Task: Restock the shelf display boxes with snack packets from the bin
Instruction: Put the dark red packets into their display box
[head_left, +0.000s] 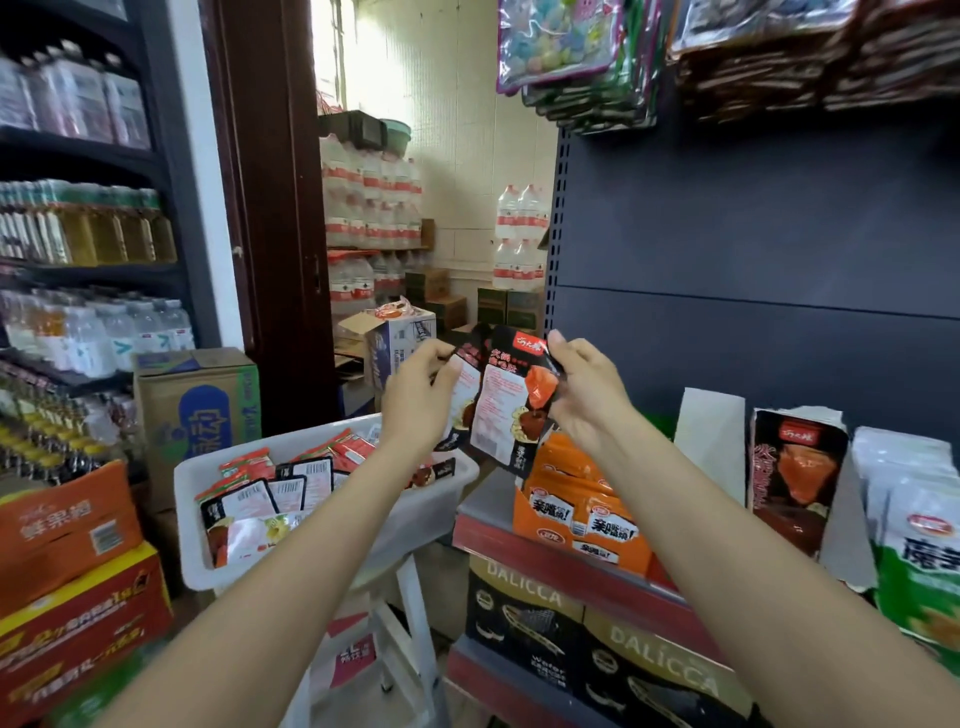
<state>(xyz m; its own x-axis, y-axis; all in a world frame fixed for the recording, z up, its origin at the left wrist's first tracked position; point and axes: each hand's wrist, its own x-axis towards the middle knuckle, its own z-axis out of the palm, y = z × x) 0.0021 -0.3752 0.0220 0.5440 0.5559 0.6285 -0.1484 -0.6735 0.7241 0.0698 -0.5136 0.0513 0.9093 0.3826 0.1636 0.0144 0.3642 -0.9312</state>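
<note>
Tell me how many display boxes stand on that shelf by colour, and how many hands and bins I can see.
Orange display boxes: 1
Black display boxes: 1
White and green display boxes: 1
White bins: 1
Hands: 2, left and right, both holding black snack packets
Total: 6

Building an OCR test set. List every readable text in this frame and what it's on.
"DALICCA": black wafer boxes on the lower shelf.
"亲嘴烧!": orange display box.
"火锅": black packets gripped by the left hand and right hand.
"鲜果": orange carton, remainder blurred.
Packets in the white bin, bottle labels, blue-printed carton: too blurred.
</note>
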